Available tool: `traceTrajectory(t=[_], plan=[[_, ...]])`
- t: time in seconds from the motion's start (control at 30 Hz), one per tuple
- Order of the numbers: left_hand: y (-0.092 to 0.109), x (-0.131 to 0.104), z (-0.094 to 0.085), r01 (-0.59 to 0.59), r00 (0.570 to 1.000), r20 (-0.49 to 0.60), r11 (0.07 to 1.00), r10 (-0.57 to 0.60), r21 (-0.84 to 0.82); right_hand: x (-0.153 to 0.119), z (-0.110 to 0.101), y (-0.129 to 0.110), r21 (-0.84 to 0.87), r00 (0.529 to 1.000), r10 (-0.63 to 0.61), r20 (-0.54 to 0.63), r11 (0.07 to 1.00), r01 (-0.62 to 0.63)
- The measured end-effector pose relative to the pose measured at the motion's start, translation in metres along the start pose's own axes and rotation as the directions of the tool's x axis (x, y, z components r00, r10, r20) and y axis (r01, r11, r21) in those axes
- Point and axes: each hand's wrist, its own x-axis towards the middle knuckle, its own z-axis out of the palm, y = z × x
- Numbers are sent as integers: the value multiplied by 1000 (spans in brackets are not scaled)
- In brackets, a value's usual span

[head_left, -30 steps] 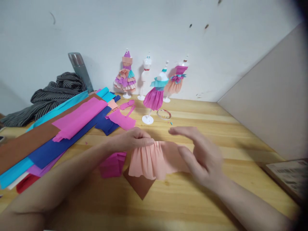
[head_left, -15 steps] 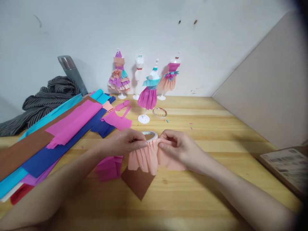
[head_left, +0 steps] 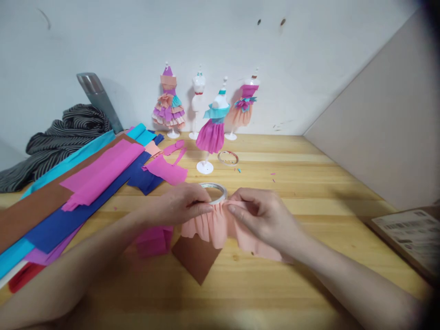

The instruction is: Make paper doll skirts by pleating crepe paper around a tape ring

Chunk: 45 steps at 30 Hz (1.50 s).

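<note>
A strip of peach crepe paper (head_left: 220, 231) hangs in gathered pleats between my two hands. My left hand (head_left: 192, 201) pinches its top edge at the left end, thumb against fingers. On the right, my right hand (head_left: 259, 213) pinches the same edge, and the smoother rest of the strip trails down beneath that palm. Just behind the pleats is a roll of tape (head_left: 220, 188), partly hidden by my left fingers and the paper. Below them, a brown paper square (head_left: 197, 261) lies on the wooden table, its upper part covered by the pleats.
Small mannequins in paper dresses (head_left: 210, 135) stand along the wall. Long coloured crepe sheets (head_left: 103, 169), a striped cloth (head_left: 68, 133) and a grey bottle (head_left: 101, 101) are at left. A bangle-like ring (head_left: 228, 158) lies behind the tape. A cardboard box (head_left: 409, 233) sits at right.
My right hand has shifted slightly right and down, and more of the loose peach strip shows below it. My left hand keeps its pinch. The view has tilted a little.
</note>
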Motion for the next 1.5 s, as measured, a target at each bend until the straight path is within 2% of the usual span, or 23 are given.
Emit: traceTrajectory(t=[0.07, 0.2, 0.33, 0.47, 0.6, 0.83, 1.2, 1.5], plan=[[1, 1, 0, -6, 1000, -21, 1000, 6, 16, 0, 0, 1, -6, 1000, -1, -6, 1000, 1], [2, 1, 1, -43, 999, -4, 999, 43, 23, -1, 3, 2, 65, 997, -22, 68, 998, 18], [0, 1, 3, -77, 997, -17, 997, 78, 9, -1, 0, 3, 145, 995, 10, 99, 989, -25], [-2, 0, 2, -81, 996, -28, 996, 80, -38, 2, -4, 4, 149, 992, 62, 112, 986, -79], [1, -1, -1, -111, 994, -15, 992, 111, -63, 3, -5, 8, 105, 989, 113, 90, 987, -123], [5, -1, -1, -150, 989, 1, 987, 151, -64, 1, -3, 10, 135, 991, 104, 81, 984, -114], [2, -2, -1, -176, 984, -1, 983, 177, -55, 4, -5, 7, 123, 980, 188, 69, 973, -195], [4, -1, -1, -221, 975, -12, 975, 221, -34, 5, -4, 8, 176, 982, 169, 87, 967, -182]])
